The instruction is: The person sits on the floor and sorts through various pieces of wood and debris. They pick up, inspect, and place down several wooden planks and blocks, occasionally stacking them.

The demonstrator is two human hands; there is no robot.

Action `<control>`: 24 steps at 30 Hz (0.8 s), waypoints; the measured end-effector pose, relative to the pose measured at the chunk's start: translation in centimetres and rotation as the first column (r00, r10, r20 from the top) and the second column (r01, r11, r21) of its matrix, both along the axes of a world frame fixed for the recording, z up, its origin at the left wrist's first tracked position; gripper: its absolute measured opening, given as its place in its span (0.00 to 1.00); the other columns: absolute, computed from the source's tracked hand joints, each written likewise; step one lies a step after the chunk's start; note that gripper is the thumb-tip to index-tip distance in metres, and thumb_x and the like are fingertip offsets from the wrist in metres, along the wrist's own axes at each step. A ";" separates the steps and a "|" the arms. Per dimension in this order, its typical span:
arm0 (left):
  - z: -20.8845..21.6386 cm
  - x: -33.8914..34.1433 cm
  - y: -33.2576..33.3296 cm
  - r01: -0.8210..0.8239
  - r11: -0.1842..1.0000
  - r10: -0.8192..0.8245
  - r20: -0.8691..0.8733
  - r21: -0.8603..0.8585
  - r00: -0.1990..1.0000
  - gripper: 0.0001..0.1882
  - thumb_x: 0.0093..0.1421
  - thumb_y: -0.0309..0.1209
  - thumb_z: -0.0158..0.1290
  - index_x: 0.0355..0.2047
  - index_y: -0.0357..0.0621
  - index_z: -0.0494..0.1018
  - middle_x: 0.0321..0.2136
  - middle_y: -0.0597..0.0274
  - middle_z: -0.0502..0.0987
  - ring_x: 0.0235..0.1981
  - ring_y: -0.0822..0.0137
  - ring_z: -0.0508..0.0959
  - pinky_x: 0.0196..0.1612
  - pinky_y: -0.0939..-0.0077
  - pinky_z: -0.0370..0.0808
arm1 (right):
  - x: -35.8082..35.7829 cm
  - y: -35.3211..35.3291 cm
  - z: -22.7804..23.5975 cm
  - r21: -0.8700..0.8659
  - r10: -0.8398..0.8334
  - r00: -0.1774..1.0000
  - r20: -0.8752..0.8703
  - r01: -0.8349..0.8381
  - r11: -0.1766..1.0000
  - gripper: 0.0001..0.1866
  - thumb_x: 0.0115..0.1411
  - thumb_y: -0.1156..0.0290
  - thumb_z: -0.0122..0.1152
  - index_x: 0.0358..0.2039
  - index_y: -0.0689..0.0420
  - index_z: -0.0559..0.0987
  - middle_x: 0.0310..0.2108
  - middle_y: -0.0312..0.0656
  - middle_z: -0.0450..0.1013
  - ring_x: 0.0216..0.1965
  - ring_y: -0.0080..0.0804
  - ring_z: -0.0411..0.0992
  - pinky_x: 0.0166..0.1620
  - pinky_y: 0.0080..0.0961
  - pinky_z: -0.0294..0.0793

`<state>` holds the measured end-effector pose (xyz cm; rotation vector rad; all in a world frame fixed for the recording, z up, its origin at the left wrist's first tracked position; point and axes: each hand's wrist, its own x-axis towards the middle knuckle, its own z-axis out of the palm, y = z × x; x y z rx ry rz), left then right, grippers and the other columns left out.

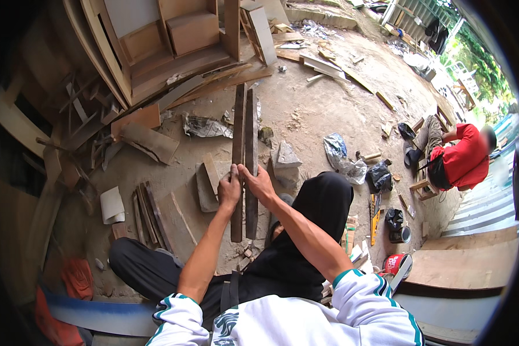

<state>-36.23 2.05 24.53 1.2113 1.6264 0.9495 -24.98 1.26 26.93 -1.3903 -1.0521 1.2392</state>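
Observation:
Two long, narrow, dark wooden strips, the left strip (239, 127) and the right strip (251, 132), stand out side by side in front of my knees. A thin gap shows between them toward the far ends. My left hand (229, 189) is closed round the left strip, a little below its middle. Around the right strip my right hand (260, 185) is closed at about the same height, its thumb side close to my left hand. Further wooden strips (153, 213) lie on the ground to the left of my arms.
A wooden cabinet frame (232, 34) stands at the far left, with scrap boards (150, 141) below it. Stone blocks (286, 155) sit past my hands. A person in red (461, 155) sits at the right. Cans (400, 234), plastic bags (346, 158) and a yellow tool (375, 219) lie nearby.

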 end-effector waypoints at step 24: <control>1.3 -5.0 3.5 -0.166 0.975 0.146 0.136 0.146 0.980 0.23 0.47 0.41 0.64 0.34 0.37 0.68 0.24 0.63 0.73 0.25 0.70 0.75 0.30 0.75 0.73 | -4.8 -1.4 -3.4 0.217 0.220 0.840 0.496 -0.365 0.905 0.33 0.46 0.67 0.65 0.52 0.61 0.65 0.35 0.56 0.73 0.40 0.57 0.72 0.44 0.40 0.71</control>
